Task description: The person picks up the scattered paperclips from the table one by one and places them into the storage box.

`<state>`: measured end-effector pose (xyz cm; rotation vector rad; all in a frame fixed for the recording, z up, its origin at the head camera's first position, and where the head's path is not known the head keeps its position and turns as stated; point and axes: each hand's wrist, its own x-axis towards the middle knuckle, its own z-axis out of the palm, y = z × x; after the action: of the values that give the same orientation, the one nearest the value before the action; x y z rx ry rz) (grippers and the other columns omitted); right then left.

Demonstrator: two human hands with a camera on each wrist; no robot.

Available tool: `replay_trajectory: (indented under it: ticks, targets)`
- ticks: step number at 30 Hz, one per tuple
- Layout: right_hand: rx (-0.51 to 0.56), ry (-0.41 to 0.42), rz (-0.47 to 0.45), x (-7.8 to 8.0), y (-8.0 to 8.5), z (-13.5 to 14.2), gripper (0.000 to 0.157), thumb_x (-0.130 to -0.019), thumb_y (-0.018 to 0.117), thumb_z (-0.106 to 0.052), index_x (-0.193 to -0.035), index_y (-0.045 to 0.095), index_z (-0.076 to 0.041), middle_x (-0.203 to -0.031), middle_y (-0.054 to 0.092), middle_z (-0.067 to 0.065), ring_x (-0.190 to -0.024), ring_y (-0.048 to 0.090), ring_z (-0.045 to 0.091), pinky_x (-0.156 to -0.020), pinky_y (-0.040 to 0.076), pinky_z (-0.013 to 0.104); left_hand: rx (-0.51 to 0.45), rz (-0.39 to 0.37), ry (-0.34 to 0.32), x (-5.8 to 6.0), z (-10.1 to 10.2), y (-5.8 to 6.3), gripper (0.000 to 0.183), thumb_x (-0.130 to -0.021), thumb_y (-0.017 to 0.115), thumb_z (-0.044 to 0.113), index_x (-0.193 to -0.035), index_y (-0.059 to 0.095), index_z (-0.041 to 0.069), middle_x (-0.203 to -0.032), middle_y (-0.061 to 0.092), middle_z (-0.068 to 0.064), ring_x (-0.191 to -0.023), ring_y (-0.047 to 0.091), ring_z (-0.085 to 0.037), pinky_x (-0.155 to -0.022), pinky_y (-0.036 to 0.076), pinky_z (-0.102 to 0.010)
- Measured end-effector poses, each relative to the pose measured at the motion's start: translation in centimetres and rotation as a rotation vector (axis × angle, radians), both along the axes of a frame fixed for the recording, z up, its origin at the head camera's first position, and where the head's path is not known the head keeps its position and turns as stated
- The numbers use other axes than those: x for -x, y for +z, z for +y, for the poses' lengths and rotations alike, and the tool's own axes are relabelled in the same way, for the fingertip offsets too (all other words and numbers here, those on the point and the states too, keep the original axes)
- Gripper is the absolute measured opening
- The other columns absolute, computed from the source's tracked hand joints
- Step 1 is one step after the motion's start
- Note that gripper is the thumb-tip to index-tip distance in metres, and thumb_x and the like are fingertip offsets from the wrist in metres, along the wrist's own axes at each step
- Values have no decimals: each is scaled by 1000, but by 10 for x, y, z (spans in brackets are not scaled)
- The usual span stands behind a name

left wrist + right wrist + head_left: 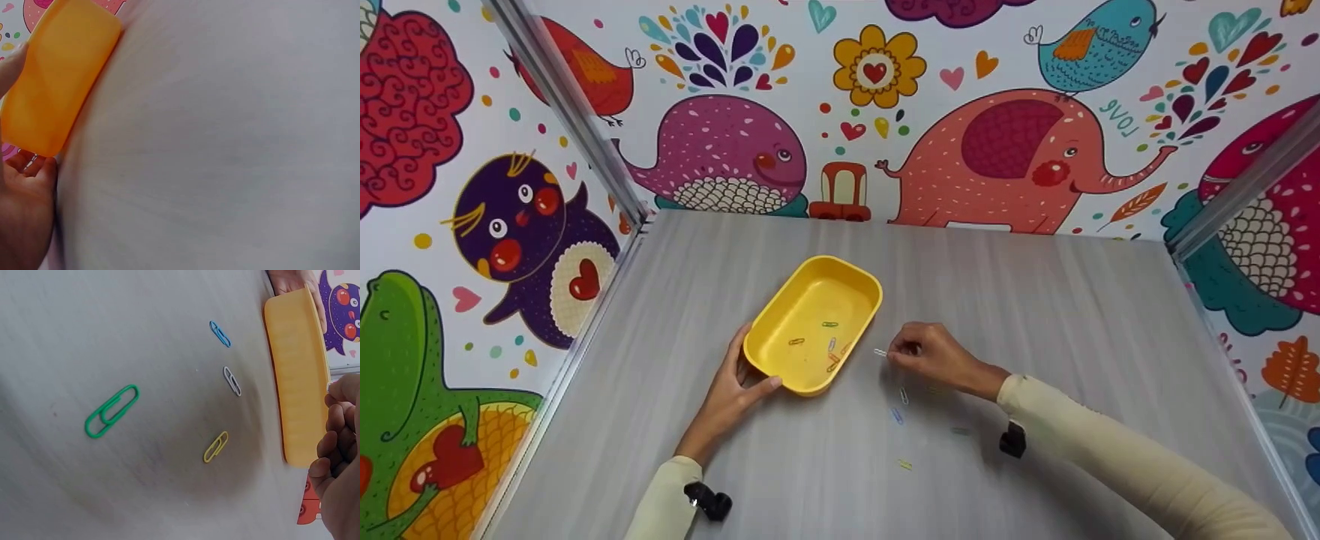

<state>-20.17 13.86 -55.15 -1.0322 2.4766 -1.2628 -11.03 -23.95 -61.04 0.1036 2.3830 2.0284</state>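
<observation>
A yellow plastic tray (775, 306) lies slanted on the table, with several coloured paper clips (829, 325) on its floor. My left hand (733, 401) grips its near left corner, thumb at the near rim and fingers along the outer side. Just beyond the tray's right side, my right hand (934, 356) pinches a white paper clip (880, 352) between thumb and fingertip, above the table. Below that hand lie loose clips: another white clip (232, 381), a blue clip (220, 334), a yellow clip (215, 447) and a green clip (112, 411).
The grey wood-grain table (1080, 322) backs onto walls printed with cartoon animals. Metal posts (577, 112) stand at the table's rear corners. Nearer the front lies a yellow clip (905, 465). A small black device (709, 501) sits on the left wrist.
</observation>
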Motion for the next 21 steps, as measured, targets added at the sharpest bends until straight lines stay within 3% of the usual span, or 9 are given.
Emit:
replay_trajectory:
  ticks: [2, 9, 21]
  targets:
    - [-10, 4, 6, 1, 0, -2, 8, -100, 80, -7, -103, 84, -1, -86, 69, -3, -79, 59, 13, -72, 53, 23, 2, 2, 0, 1, 0, 0, 106, -98, 83, 6, -178, 13, 13, -182, 20, -13, -166, 28, -32, -121, 32, -17]
    - [-38, 38, 2, 5, 2, -7, 9, -101, 80, -7, -106, 84, -2, -88, 70, -3, -80, 60, 14, -73, 53, 24, 10, 2, 3, 1, -1, -2, 107, -98, 85, 10, -178, 15, 14, -183, 20, -12, -166, 27, -32, -130, 26, -48]
    - [-94, 90, 36, 13, 10, -23, 9, -100, 80, -8, -108, 83, -4, -91, 72, -4, -80, 62, 12, -75, 58, 26, 4, 0, 7, 0, -1, -2, 107, -97, 86, 12, -178, 15, 15, -182, 20, -12, -166, 29, -32, -130, 27, -50]
